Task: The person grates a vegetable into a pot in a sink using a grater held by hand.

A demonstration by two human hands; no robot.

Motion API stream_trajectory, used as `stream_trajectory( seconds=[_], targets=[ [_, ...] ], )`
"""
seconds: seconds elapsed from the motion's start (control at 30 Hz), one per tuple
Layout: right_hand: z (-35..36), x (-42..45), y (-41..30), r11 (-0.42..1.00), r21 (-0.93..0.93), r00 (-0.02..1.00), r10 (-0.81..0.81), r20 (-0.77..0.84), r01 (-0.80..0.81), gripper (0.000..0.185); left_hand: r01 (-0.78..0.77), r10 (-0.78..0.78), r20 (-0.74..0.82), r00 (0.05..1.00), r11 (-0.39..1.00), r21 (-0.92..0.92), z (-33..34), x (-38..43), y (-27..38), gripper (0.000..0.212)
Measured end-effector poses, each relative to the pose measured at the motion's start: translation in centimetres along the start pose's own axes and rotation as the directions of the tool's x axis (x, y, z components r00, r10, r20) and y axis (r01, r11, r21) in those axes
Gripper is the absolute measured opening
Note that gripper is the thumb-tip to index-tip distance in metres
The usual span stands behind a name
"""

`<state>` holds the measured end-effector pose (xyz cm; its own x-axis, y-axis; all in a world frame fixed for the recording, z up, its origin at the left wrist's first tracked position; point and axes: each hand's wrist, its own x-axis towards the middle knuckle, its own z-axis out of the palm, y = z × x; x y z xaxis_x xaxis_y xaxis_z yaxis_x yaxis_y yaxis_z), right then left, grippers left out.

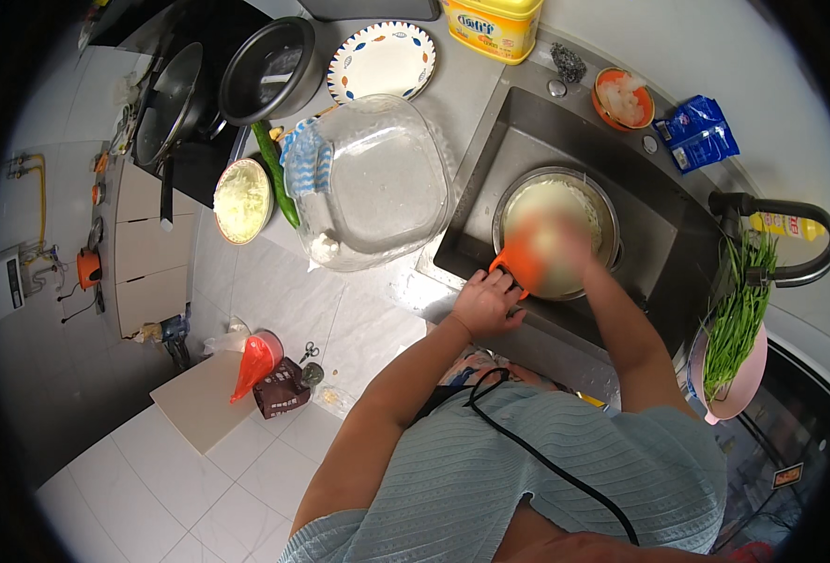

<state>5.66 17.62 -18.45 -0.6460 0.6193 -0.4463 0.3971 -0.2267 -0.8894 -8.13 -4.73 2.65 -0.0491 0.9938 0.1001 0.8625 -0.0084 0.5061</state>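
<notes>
In the sink stands a round metal bowl holding pale shredded food. An orange grater or peeler-like tool lies across its near left rim, its far part blurred. My left hand has its fingers curled around the tool's orange handle at the sink's front edge. My right hand reaches over the bowl, and a blur covers it and whatever it touches, so its grasp is hidden. Left of the sink is a clear plastic tub with a bit of white matter in its near corner.
Further left are a cucumber, a bowl of shredded food, a black pot and a fish-patterned plate. A faucet arches at right above green chives in a pink basin. An orange bowl stands behind the sink.
</notes>
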Motion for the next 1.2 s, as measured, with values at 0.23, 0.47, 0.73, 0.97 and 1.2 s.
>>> stream_trajectory(
  seconds=[0.23,0.47,0.73,0.97,1.2],
  targets=[
    [3.1,-3.7,-6.9,0.853,-0.513,0.975,-0.025,-0.221,-0.094,0.035,0.01,-0.01,0.024,1.0,1.0,0.005,0.2,-0.1,-0.2,0.03],
    [3.7,-0.8,-7.2,0.584,-0.802,0.954,-0.149,-0.259,-0.126,0.035,0.036,-0.035,0.066,0.997,0.999,-0.007,0.3,-0.1,-0.3,0.031],
    [3.5,-0.6,-8.2,0.823,-0.568,0.979,-0.131,-0.159,0.017,0.034,0.077,-0.076,0.12,0.99,0.997,-0.002,0.2,-0.1,-0.3,0.031],
    [4.4,2.5,-1.3,0.59,-0.805,0.937,-0.315,-0.153,0.067,0.033,0.028,-0.027,0.049,0.998,0.999,-0.024,-0.1,0.4,-0.3,0.031],
    [3.8,1.6,-6.2,0.634,-0.773,0.971,-0.198,-0.134,0.022,0.033,0.062,-0.061,0.037,0.997,0.997,-0.04,0.3,0.0,-0.5,0.031]
  ],
)
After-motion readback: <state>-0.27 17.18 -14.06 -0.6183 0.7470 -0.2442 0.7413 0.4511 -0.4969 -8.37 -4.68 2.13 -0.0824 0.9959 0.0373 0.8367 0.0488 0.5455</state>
